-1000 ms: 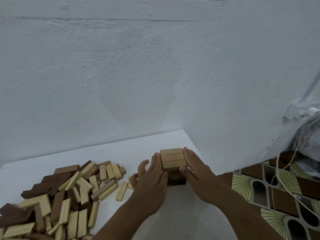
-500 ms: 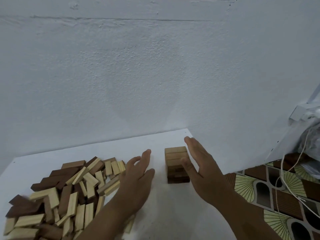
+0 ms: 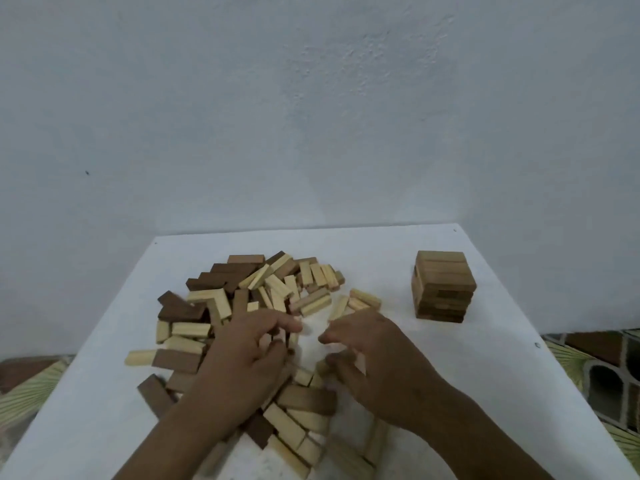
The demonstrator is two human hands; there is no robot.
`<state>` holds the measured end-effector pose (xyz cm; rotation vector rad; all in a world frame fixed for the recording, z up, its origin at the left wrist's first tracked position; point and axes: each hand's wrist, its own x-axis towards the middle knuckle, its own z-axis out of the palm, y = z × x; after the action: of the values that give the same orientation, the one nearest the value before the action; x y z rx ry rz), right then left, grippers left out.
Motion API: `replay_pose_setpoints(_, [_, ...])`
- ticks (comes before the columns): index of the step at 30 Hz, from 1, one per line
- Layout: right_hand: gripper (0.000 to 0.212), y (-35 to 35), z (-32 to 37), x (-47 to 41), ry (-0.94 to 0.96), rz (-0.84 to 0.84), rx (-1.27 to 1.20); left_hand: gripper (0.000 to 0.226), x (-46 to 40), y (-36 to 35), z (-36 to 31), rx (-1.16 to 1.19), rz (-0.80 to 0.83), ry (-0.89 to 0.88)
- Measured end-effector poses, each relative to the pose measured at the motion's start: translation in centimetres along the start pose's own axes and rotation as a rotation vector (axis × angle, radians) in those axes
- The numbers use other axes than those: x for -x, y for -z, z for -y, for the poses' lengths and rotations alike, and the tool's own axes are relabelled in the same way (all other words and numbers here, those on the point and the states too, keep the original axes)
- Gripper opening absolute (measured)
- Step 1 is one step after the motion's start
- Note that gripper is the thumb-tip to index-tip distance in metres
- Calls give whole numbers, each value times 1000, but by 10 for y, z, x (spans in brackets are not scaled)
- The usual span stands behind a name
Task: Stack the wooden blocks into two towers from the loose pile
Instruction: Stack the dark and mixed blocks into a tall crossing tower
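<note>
Both your bare forearms come in from the near edge of the white table and angle toward each other over its middle. Your left hand (image 3: 247,358) is palm down with fingers curled, thumb and index tips close together. Your right hand (image 3: 372,355) mirrors it, fingers bent and reaching left. Motion blur makes it hard to tell whether either one grips anything.

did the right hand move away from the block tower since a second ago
Yes. The right hand has left the block tower, which it touched before, and gone leftward to the loose pile on the white table.
</note>
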<state>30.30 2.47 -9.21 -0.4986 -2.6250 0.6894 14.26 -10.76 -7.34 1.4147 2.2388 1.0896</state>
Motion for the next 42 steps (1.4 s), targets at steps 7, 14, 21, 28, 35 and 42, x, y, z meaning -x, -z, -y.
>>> replay_pose_setpoints(7, [42,-22,14,9,66,191,150,27,33,19,28,-170,87,-68])
replay_pose_setpoints(14, [22,-12,22,16,-58,-35,-56,45,52,26,42,-202,160,-124])
replay_pose_setpoints(21, [36,-14,27,19,-167,-130,-193,44,61,28,59,-342,236,-217])
replay_pose_setpoints(28, [24,-7,28,18,-218,-225,-231,28,59,17,77,-347,79,-334])
replay_pose_setpoints(35, [19,-17,23,19,-190,-216,-100,21,54,9,76,-141,-62,-321])
replay_pose_setpoints(42, [6,-28,44,-9,-97,-160,-43,25,50,28,57,416,-253,26])
